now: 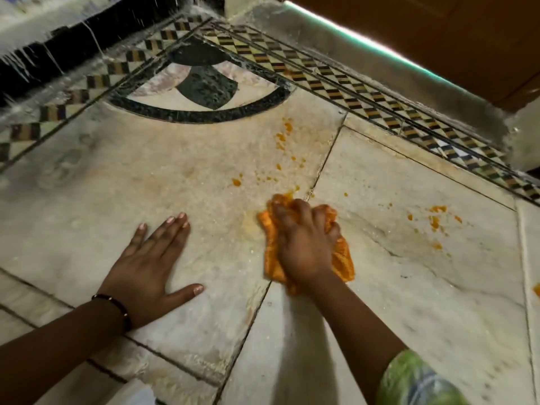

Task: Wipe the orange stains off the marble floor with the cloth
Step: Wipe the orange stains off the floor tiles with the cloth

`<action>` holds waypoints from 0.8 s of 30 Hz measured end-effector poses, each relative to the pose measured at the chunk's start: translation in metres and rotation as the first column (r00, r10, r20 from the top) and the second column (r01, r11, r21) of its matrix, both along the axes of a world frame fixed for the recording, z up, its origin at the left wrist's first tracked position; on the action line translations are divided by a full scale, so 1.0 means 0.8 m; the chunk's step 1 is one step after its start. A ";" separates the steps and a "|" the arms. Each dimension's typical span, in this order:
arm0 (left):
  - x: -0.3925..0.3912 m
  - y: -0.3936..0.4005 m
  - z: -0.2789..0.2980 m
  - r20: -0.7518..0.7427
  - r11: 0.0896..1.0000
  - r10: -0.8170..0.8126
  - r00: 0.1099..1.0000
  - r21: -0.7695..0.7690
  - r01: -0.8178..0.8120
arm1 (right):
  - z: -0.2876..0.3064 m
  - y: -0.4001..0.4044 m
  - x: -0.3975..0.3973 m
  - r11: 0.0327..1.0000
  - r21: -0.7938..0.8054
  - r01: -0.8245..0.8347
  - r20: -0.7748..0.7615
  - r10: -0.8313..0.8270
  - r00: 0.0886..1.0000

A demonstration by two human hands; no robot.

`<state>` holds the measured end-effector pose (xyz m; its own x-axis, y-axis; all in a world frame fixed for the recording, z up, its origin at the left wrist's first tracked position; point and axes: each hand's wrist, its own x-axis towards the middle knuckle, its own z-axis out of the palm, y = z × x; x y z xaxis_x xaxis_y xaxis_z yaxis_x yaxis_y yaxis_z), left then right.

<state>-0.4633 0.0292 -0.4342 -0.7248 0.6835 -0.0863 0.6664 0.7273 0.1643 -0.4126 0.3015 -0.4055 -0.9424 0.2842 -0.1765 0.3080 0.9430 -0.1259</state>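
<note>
My right hand (pixel 304 241) presses down on a bunched orange cloth (pixel 342 258) in the middle of the pale marble floor (pixel 117 185). Its fingers are curled over the cloth. Orange stains (pixel 285 138) trail away above the cloth, up toward the black inlaid arc. A second patch of orange stains (pixel 435 220) lies to the right of the cloth. One more orange spot (pixel 537 289) shows at the right edge. My left hand (pixel 152 267) rests flat on the floor to the left, fingers spread, holding nothing.
A checkered inlay border (pixel 380 103) runs along the far right and the far left. A black arc with a dark fan motif (pixel 204 86) fills the far corner. A wooden door (pixel 467 39) stands behind the raised threshold at upper right.
</note>
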 end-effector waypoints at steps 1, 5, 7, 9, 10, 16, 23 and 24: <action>0.000 -0.001 0.000 0.003 1.000 -0.002 1.000 -0.003 0.002 | 0.000 0.018 0.015 0.998 0.006 0.065 -0.003 -0.065 0.998; 0.003 0.001 0.000 0.009 1.000 0.014 1.000 0.012 -0.014 | -0.003 0.037 0.108 0.987 0.073 0.141 -0.057 -0.137 0.989; 0.005 0.004 -0.001 0.000 1.000 0.011 1.000 0.015 -0.011 | 0.002 -0.001 0.139 0.987 0.089 0.134 -0.008 -0.134 0.991; 0.006 0.004 -0.002 -0.010 1.000 0.009 1.000 0.015 -0.008 | 0.006 -0.046 0.127 0.996 0.081 0.031 -0.011 -0.030 0.999; 0.004 0.004 -0.003 -0.011 1.000 0.002 1.000 0.004 -0.002 | 0.002 -0.064 0.109 0.998 0.042 -0.054 -0.028 0.055 0.998; 0.001 0.001 -0.004 0.013 0.999 -0.012 1.000 -0.039 0.012 | -0.002 -0.048 0.002 0.976 0.067 -0.209 -0.045 0.212 0.976; 0.002 0.003 -0.001 0.025 1.000 -0.004 1.000 -0.016 0.004 | 0.000 0.086 0.137 0.955 0.169 0.243 -0.029 -0.242 0.970; 0.002 0.003 -0.001 0.019 1.000 -0.006 1.000 -0.015 0.006 | -0.001 0.067 0.152 0.957 0.171 0.235 -0.025 -0.234 0.972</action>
<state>-0.4620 0.0320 -0.4351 -0.7190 0.6863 -0.1101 0.6674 0.7259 0.1661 -0.2909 0.3553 -0.4063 -0.8464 0.5228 -0.1017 0.5227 0.8520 0.0299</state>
